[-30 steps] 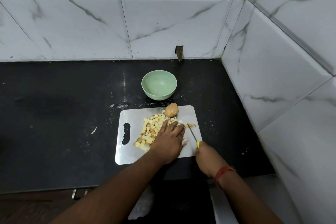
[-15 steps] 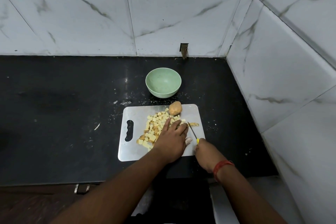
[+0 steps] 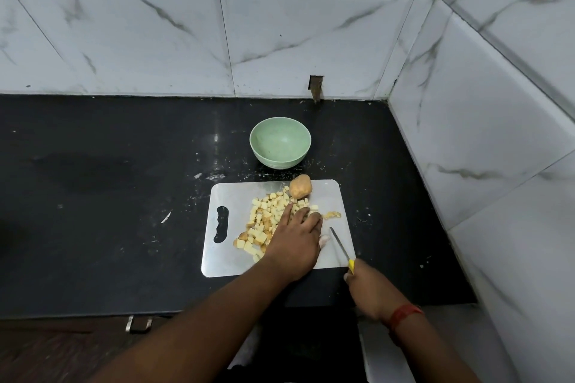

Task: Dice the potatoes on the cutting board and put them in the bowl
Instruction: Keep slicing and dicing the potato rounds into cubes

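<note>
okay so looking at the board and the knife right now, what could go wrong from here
The left hand lies flat on the potato cubes close beside the knife in the right hand; a slip might nick fingers. The cubes are piled loose on the cutting board, so sweeping could scatter them. The whole potato may roll off.

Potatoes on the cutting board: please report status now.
Left hand flat on diced potato. Right hand grips knife. Whole potato uncut, green bowl empty. Nothing in the way.
</note>
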`<state>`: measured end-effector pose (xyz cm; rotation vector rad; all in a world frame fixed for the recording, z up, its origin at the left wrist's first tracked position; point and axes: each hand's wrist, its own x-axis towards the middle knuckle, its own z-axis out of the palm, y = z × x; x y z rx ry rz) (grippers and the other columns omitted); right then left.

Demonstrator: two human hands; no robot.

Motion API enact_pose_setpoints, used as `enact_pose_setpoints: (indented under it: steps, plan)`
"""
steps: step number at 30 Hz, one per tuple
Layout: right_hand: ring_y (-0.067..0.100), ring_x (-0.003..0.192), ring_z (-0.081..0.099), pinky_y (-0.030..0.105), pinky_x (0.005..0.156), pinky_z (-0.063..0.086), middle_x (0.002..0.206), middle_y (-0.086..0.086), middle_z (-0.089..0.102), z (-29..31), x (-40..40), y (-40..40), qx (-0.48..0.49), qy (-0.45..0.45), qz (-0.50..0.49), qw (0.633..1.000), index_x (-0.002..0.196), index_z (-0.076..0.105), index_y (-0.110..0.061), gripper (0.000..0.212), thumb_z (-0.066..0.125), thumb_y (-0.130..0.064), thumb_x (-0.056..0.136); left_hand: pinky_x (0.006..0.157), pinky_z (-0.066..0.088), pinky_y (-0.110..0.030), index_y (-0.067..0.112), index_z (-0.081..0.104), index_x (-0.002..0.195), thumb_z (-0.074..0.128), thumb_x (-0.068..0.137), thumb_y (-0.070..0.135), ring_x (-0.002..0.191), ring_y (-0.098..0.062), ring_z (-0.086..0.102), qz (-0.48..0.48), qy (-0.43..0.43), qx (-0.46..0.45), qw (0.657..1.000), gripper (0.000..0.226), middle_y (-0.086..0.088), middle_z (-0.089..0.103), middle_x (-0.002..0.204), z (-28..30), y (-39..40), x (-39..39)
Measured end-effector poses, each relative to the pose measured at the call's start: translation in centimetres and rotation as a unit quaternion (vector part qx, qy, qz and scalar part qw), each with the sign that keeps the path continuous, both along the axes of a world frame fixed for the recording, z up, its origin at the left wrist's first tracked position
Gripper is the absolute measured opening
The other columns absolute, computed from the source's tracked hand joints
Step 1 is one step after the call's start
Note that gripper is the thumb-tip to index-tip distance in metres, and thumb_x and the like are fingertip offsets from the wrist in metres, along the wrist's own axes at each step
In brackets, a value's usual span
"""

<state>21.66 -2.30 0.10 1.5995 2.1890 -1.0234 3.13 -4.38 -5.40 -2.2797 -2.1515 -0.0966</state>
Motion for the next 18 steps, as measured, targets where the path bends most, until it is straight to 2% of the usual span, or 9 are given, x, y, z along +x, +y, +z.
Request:
enact_pose_setpoints:
  steps: [2, 5, 7, 9, 12, 15, 18]
  plan:
    - [0.016, 0.078, 0.052, 0.026, 0.062, 0.035, 0.089, 0.006, 0.056, 0.3, 0.6, 0.2, 0.005, 0.047, -0.039, 0.998, 0.098, 0.051, -0.010, 0.015, 0.043, -0.023, 0.102, 0.126, 0.011, -0.054, 0.011, 0.054, 0.146, 0.011, 0.103, 0.046, 0.144, -0.029, 0.036, 0.011, -0.014, 0.000, 1.000, 0.070, -0.004, 0.050, 0.148, 0.3, 0.0, 0.0]
    - [0.015, 0.066, 0.048, 0.029, 0.060, 0.036, 0.077, 0.003, 0.053, -0.2, 1.4, 1.0, -0.008, 0.127, -0.099, 0.987, 0.085, 0.046, -0.015, 0.018, 0.047, -0.024, 0.100, 0.125, 0.018, -0.051, 0.013, 0.062, 0.137, 0.025, 0.105, 0.046, 0.143, -0.028, 0.039, 0.004, -0.023, 0.049, 0.999, 0.059, -0.006, 0.053, 0.147, 0.7, 0.0, 0.2]
    - [0.017, 0.061, 0.044, 0.034, 0.062, 0.036, 0.072, 0.005, 0.049, -0.7, 1.9, 1.5, -0.023, 0.165, -0.147, 0.975, 0.083, 0.045, -0.013, 0.021, 0.049, -0.026, 0.098, 0.125, 0.021, -0.048, 0.011, 0.060, 0.139, 0.032, 0.106, 0.045, 0.143, -0.027, 0.039, -0.033, -0.026, 0.075, 0.996, 0.055, -0.008, 0.051, 0.149, 0.9, 0.5, 0.8]
    - [0.016, 0.058, 0.042, 0.036, 0.061, 0.035, 0.069, 0.004, 0.048, -1.2, 2.5, 2.2, -0.026, 0.194, -0.178, 0.965, 0.082, 0.045, -0.015, 0.020, 0.050, -0.028, 0.097, 0.126, 0.018, -0.045, 0.009, 0.054, 0.144, 0.028, 0.106, 0.046, 0.146, -0.026, 0.036, -0.080, -0.028, 0.055, 0.995, 0.059, -0.009, 0.046, 0.154, 1.0, 1.7, 1.4]
    - [0.014, 0.056, 0.043, 0.027, 0.056, 0.032, 0.067, 0.000, 0.049, -1.2, 3.4, 3.0, -0.025, 0.208, -0.193, 0.959, 0.081, 0.047, -0.019, 0.019, 0.050, -0.031, 0.096, 0.128, 0.011, -0.044, 0.006, 0.042, 0.152, 0.018, 0.107, 0.047, 0.151, -0.027, 0.027, -0.112, 0.018, -0.007, 0.994, 0.066, -0.011, 0.037, 0.161, 1.1, 3.1, 2.2]
    - [0.013, 0.055, 0.041, 0.025, 0.054, 0.028, 0.066, 0.000, 0.046, -1.2, 4.4, 3.6, -0.032, 0.225, -0.187, 0.956, 0.082, 0.046, -0.017, 0.020, 0.049, -0.031, 0.096, 0.128, 0.003, -0.042, 0.003, 0.029, 0.157, 0.014, 0.108, 0.051, 0.155, -0.026, 0.017, -0.073, 0.033, -0.038, 0.996, 0.070, -0.013, 0.029, 0.165, 0.8, 3.0, 2.1]
    - [0.015, 0.054, 0.041, 0.025, 0.052, 0.028, 0.065, 0.000, 0.045, -1.5, 5.1, 4.2, -0.040, 0.227, -0.178, 0.957, 0.082, 0.045, -0.022, 0.018, 0.047, -0.034, 0.096, 0.128, 0.004, -0.042, 0.002, 0.032, 0.156, 0.007, 0.106, 0.054, 0.154, -0.028, 0.019, -0.042, 0.052, -0.023, 0.998, 0.076, -0.013, 0.034, 0.162, 0.3, 1.9, 1.1]
